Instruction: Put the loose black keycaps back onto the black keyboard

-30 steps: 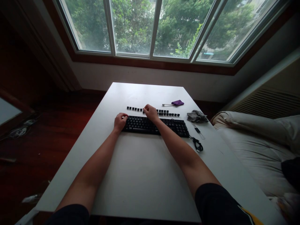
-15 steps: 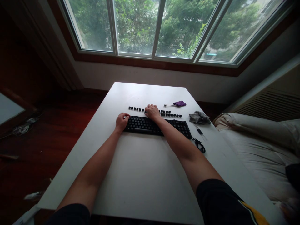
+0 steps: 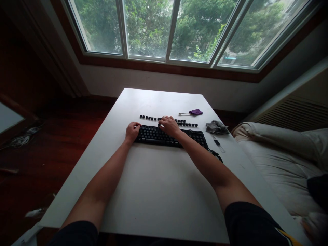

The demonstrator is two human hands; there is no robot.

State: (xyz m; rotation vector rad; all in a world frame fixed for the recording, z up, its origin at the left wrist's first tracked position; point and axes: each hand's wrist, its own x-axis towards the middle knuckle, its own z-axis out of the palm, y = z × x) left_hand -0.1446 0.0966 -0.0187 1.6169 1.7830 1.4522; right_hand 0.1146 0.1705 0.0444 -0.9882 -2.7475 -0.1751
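Observation:
A black keyboard (image 3: 151, 136) lies across the white table (image 3: 153, 191). My left hand (image 3: 132, 132) is closed on the keyboard's upper left corner, thumb and fingers together at its edge. Over the top key rows hangs my right hand (image 3: 170, 126), its fingers pinched around a small black keycap (image 3: 159, 125) mostly hidden by the fingertips. Behind the keyboard, loose black keycaps stand in two rows, a longer back row (image 3: 149, 118) and a nearer row (image 3: 189, 124). My right hand and forearm cover part of these rows and of the keyboard.
A purple cloth (image 3: 195, 112) with a thin white stick beside it lies at the back right. Nearer are a crumpled grey cloth (image 3: 217, 127), a wire keycap puller (image 3: 218, 143) and the bundled cable (image 3: 216, 155). A cushioned seat (image 3: 271, 153) stands right of the table.
My right hand has come slightly nearer, from the loose keycap rows onto the keyboard's top rows, with the keycap at its fingertips. My left hand stays on the keyboard's corner.

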